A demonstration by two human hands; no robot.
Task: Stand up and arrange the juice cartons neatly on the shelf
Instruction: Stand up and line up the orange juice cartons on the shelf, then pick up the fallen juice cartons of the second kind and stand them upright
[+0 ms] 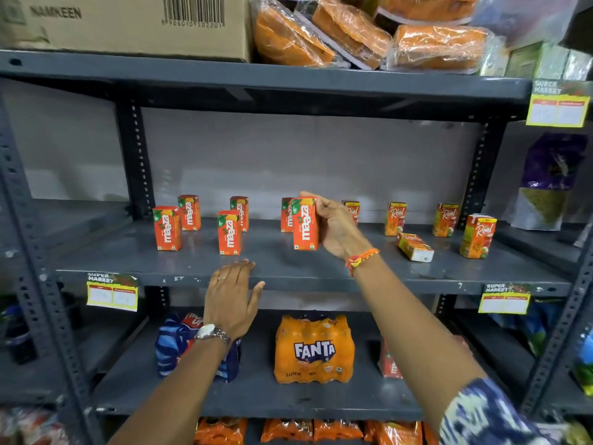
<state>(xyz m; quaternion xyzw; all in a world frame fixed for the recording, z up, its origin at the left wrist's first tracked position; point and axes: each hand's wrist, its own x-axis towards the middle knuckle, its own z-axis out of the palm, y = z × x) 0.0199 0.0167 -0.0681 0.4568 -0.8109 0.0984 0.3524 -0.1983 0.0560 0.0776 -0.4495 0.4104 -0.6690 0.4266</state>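
Small orange juice cartons stand spread over the grey middle shelf (pixel 288 277). Several Maaza cartons are upright at left, among them one at the front left (pixel 167 228) and one near the middle (pixel 229 232). My right hand (pixel 337 228) is shut on an upright Maaza carton (pixel 305 223) that rests on the shelf; another carton (pixel 286 215) stands just behind it. At right, Real cartons stand upright (pixel 395 219) (pixel 478 236), and one Real carton (pixel 415 247) lies on its side. My left hand (pixel 232 292) hovers open at the shelf's front edge, holding nothing.
A Fanta multipack (pixel 314 348) and a blue wrapped pack (pixel 179 342) sit on the shelf below. A cardboard box (pixel 122 20) and wrapped orange packs (pixel 353 30) fill the top shelf. Perforated uprights (pixel 136 155) frame the bay. Price tags (pixel 112 292) hang on the edges.
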